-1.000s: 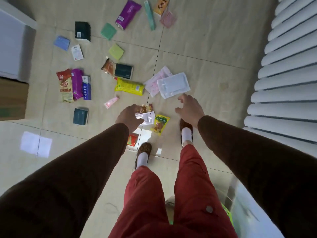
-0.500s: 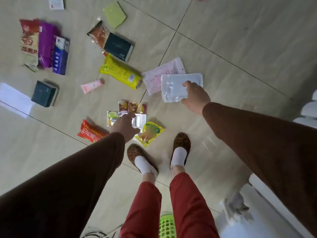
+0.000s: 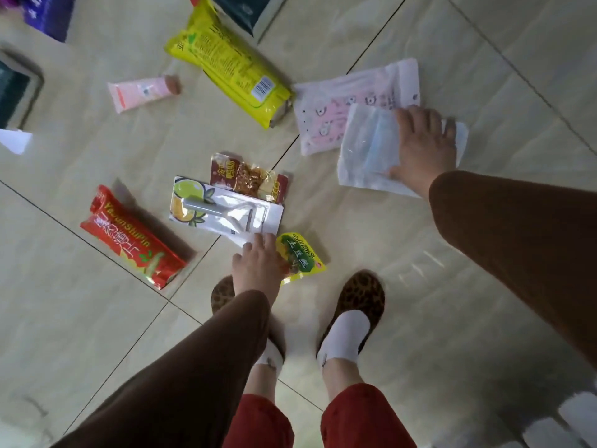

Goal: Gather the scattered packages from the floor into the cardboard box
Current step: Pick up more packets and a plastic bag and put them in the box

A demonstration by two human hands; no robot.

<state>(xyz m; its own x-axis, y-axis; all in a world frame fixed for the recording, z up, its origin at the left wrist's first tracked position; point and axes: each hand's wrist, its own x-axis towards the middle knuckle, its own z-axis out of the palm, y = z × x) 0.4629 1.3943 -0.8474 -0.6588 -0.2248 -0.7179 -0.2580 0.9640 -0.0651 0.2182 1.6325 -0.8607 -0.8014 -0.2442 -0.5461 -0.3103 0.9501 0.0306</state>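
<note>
Soft, even daylight, moderately bright; pale glare streaks on the glossy floor point(image 3: 420, 270) at right, short soft shadows lower right of packets, motion blur toward top-left corner and bottom edge, wide-angle bending of tile lines at edges.

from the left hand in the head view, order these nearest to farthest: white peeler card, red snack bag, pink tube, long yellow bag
1. White blister card with a peeler: touched by the left hand.
2. Red foil snack bag: to its left.
3. Pink plastic tube and long yellow plastic bag: both far ahead, too close to call.
</note>
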